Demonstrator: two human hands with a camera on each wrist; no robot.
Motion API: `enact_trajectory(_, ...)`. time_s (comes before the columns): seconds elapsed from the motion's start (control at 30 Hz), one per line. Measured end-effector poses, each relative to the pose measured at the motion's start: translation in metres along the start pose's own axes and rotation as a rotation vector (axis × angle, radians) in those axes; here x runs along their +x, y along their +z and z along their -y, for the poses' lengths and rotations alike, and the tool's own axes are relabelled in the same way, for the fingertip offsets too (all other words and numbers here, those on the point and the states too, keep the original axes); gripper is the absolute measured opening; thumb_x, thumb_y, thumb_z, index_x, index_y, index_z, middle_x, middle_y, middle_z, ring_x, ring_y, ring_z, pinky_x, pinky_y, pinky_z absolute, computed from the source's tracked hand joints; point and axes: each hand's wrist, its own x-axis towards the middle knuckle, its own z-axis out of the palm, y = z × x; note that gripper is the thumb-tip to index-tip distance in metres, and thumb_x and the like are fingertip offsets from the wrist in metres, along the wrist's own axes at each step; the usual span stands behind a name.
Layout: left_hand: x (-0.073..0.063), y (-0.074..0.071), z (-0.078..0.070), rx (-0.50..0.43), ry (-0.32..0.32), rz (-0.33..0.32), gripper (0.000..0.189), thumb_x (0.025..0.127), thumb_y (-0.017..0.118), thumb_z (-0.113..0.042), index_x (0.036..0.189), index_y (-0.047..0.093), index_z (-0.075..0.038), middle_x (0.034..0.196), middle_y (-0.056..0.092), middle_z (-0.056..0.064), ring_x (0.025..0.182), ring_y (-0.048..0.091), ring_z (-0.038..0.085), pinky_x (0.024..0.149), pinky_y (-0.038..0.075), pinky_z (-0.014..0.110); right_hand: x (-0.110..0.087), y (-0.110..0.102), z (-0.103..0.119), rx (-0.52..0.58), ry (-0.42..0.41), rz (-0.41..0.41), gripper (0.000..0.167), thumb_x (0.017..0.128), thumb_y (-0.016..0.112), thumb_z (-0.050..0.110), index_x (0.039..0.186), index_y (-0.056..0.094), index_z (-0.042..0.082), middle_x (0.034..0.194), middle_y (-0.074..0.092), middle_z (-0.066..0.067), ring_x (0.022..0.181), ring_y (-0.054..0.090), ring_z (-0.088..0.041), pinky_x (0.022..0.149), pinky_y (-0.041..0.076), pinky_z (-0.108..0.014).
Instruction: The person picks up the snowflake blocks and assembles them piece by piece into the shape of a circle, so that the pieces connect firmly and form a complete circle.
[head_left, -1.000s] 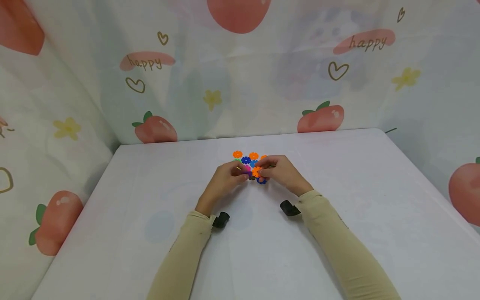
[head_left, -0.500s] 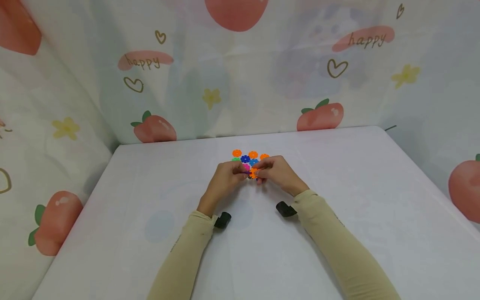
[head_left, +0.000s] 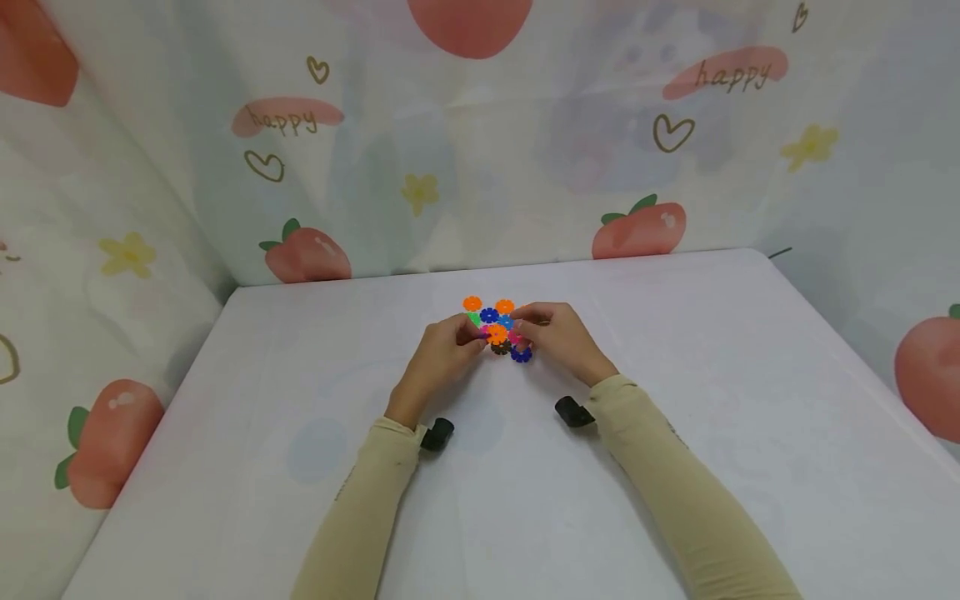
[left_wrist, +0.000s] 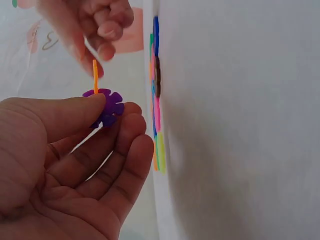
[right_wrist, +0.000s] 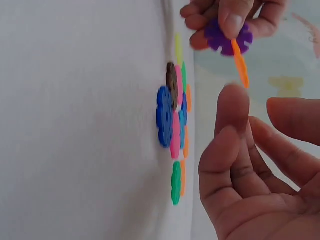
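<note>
My left hand (head_left: 438, 360) pinches a purple notched plastic disc (left_wrist: 112, 106) between thumb and fingers, above the tabletop. Joined crosswise to its edge is an orange notched disc (head_left: 496, 335), which appears edge-on in both wrist views. Close by on the right, my right hand (head_left: 564, 343) has its thumb and fingers spread, with a gap between them and the orange disc in the right wrist view. Beneath and behind the hands lie loose discs, among them a dark blue disc (right_wrist: 164, 117), a brown disc (right_wrist: 172, 86) and a green disc (right_wrist: 176, 182).
More discs, including an orange one (head_left: 472, 303) and a second dark blue one (head_left: 489, 316), lie flat toward the back of the white table (head_left: 480, 500). A patterned curtain (head_left: 480, 167) hangs behind the table edge. Each wrist carries a small black camera (head_left: 574, 412).
The right hand has brought the orange disc left to the purple one, then let go and drawn back slightly. The orange disc now stays with the purple disc in the left hand.
</note>
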Motion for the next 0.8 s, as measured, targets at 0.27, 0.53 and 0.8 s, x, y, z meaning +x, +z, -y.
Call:
enact_trajectory(0.27,0.0008,-0.0050,0.0051,-0.015,-0.065,-0.039,0.010,0.102,0.075,-0.011,0.107,0.066,-0.007,0.103,0.069,0.007,0.099,0.063,0.026,0.092,0.057,0.035,0.0027,-0.0070,-0.0060,-0.324,-0.018,0.032,0.023,0.103,0.069,0.012,0.122,0.075,0.000,0.112,0.072,-0.013,0.106,0.064,-0.032,0.096,0.055,-0.046)
enact_trajectory(0.53,0.0021,-0.0046,0.0058,-0.024,-0.027,-0.030,0.011,0.102,0.075,-0.007,0.106,0.065,-0.006,0.102,0.069,0.007,0.097,0.062,0.026,0.092,0.057,0.035,0.0051,-0.0062,-0.0098,-0.511,-0.034,0.175,0.022,0.095,0.080,0.011,0.112,0.071,0.000,0.104,0.065,-0.013,0.101,0.059,-0.031,0.091,0.053,-0.044)
enact_trajectory(0.8,0.0017,-0.0046,0.0058,-0.003,-0.035,-0.011,0.010,0.102,0.074,-0.008,0.104,0.065,-0.007,0.100,0.067,0.007,0.097,0.060,0.026,0.090,0.056,0.035,0.0025,-0.0064,-0.0098,-0.488,-0.015,0.148,0.024,0.096,0.078,0.005,0.112,0.062,-0.001,0.103,0.063,-0.013,0.097,0.058,-0.030,0.089,0.054,-0.042)
